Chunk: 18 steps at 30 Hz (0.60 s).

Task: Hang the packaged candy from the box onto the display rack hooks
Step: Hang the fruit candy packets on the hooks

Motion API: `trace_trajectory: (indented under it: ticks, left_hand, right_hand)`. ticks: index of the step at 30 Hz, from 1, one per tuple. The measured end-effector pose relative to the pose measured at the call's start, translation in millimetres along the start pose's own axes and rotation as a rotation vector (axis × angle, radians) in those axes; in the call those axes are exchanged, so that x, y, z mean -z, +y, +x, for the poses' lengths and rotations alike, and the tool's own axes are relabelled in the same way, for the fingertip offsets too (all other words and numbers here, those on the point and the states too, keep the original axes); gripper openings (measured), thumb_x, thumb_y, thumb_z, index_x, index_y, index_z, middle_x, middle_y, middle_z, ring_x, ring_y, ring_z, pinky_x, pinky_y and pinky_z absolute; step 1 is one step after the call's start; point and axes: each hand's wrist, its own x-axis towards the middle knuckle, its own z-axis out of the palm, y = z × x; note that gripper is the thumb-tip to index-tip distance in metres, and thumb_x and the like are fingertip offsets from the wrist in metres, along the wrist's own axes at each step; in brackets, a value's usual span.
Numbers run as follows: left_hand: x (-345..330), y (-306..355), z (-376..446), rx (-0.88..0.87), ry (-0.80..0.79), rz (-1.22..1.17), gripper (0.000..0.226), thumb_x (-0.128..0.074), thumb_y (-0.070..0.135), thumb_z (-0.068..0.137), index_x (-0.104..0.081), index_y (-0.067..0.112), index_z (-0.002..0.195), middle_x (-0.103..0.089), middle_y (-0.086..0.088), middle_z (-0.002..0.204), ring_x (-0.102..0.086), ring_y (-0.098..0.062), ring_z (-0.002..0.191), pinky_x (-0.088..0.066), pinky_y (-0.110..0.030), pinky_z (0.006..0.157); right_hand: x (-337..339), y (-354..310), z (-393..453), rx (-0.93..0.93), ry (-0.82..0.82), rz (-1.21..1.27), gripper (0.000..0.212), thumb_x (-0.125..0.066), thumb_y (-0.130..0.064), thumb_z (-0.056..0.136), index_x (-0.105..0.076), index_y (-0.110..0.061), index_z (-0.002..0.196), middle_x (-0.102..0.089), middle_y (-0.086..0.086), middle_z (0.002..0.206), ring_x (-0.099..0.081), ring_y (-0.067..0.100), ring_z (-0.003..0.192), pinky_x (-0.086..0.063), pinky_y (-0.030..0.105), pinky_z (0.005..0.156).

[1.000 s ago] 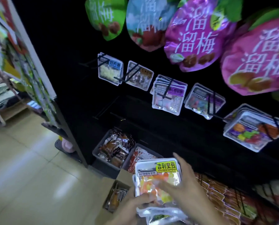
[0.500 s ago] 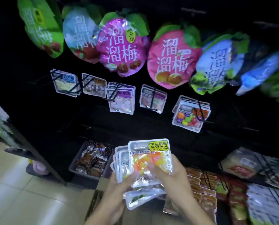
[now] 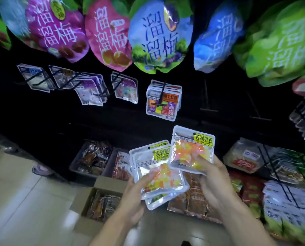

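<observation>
Right hand (image 3: 212, 176) lifted one candy pack (image 3: 192, 150) clear, pinching it; left hand (image 3: 134, 197) grips stack (image 3: 158, 173); loose stack may slide, spill.

You are standing in a shop, at a snack aisle. A black display rack (image 3: 228, 107) fills the view ahead of you, with large plum-snack bags (image 3: 158, 36) in purple, pink, blue and green hanging in a row along the top. Below them, small clear candy packets (image 3: 163, 102) hang in bunches on metal hooks. Lower down, grey bins (image 3: 93, 158) hold wrapped snacks, more packaged goods crowd the right, and an open cardboard box (image 3: 98, 201) sits on the pale tiled floor (image 3: 24, 201) near your feet.
</observation>
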Motion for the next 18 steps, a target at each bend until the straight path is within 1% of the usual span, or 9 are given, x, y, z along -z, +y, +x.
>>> trace_trajectory:
  ticks: [2,4,6,8,9,11,13,15,18]
  left_hand:
    - [-18,-14,0,0.009,0.017,-0.002,0.07,-0.08,0.027,0.073,-0.06,0.013,0.138,-0.078,-0.01,0.117,-0.077,-0.03,0.101,-0.062,-0.031,0.063]
    - [-32,-24,-3,0.03,0.019,-0.017,0.066,-0.08,0.026,0.074,-0.063,0.011,0.136,-0.076,-0.014,0.12,-0.076,-0.032,0.103,-0.063,-0.035,0.067]
    - [-40,-34,-5,0.029,0.042,-0.03,0.065,-0.08,0.026,0.074,-0.064,0.011,0.135,-0.076,-0.016,0.12,-0.076,-0.034,0.105,-0.063,-0.04,0.074]
    - [-45,-39,-6,0.011,0.056,-0.031,0.07,-0.083,0.028,0.069,-0.064,0.013,0.135,-0.075,-0.015,0.122,-0.074,-0.034,0.109,-0.06,-0.045,0.086]
    - [-47,-41,-5,-0.002,0.051,-0.028,0.071,-0.083,0.029,0.067,-0.064,0.013,0.134,-0.075,-0.015,0.122,-0.074,-0.034,0.11,-0.061,-0.045,0.087]
    - [-50,-42,-3,-0.017,0.048,-0.032,0.065,-0.079,0.028,0.071,-0.066,0.012,0.132,-0.076,-0.015,0.12,-0.076,-0.032,0.105,-0.065,-0.041,0.076]
    - [-52,-40,1,-0.001,0.048,-0.049,0.06,-0.073,0.026,0.077,-0.065,0.009,0.133,-0.076,-0.017,0.119,-0.077,-0.032,0.1,-0.065,-0.037,0.067]
    - [-52,-38,6,0.029,0.034,-0.078,0.061,-0.071,0.026,0.079,-0.062,0.008,0.137,-0.075,-0.018,0.12,-0.077,-0.035,0.101,-0.064,-0.039,0.067]
    - [-51,-31,15,0.05,0.031,-0.102,0.058,-0.069,0.025,0.082,-0.061,0.006,0.136,-0.076,-0.019,0.116,-0.078,-0.034,0.093,-0.064,-0.039,0.063]
  right_hand:
    - [28,-10,8,-0.018,0.011,0.013,0.03,-0.069,-0.009,0.092,-0.069,-0.011,0.122,-0.076,0.006,0.117,-0.072,0.023,0.111,-0.052,0.04,0.095]
    - [50,-19,14,-0.022,0.027,-0.01,0.024,-0.068,-0.015,0.094,-0.071,-0.018,0.118,-0.078,-0.003,0.11,-0.073,0.016,0.104,-0.051,0.037,0.09]
    - [66,-28,19,-0.012,0.024,-0.057,0.017,-0.068,-0.023,0.096,-0.073,-0.022,0.111,-0.079,-0.009,0.102,-0.075,0.008,0.094,-0.049,0.036,0.088]
    - [75,-36,24,0.043,-0.012,-0.143,0.022,-0.071,-0.03,0.094,-0.074,-0.024,0.114,-0.078,-0.009,0.11,-0.073,0.01,0.105,-0.049,0.041,0.098]
    - [77,-39,26,0.081,-0.032,-0.189,0.024,-0.071,-0.031,0.093,-0.073,-0.026,0.117,-0.077,-0.008,0.113,-0.071,0.011,0.109,-0.049,0.041,0.101]
    - [76,-48,31,0.15,-0.086,-0.27,0.025,-0.07,-0.027,0.094,-0.07,-0.027,0.119,-0.076,-0.011,0.114,-0.071,0.007,0.108,-0.051,0.033,0.097]
    - [70,-56,39,0.193,-0.147,-0.335,0.023,-0.069,-0.019,0.096,-0.068,-0.025,0.118,-0.077,-0.011,0.111,-0.072,0.006,0.103,-0.052,0.026,0.089]
    - [60,-64,50,0.221,-0.174,-0.374,0.02,-0.069,-0.014,0.096,-0.07,-0.023,0.115,-0.078,-0.009,0.107,-0.074,0.007,0.099,-0.053,0.025,0.085]
    - [42,-69,68,0.259,-0.123,-0.365,0.017,-0.07,-0.017,0.096,-0.073,-0.025,0.11,-0.078,-0.011,0.104,-0.073,0.005,0.098,-0.052,0.025,0.086]
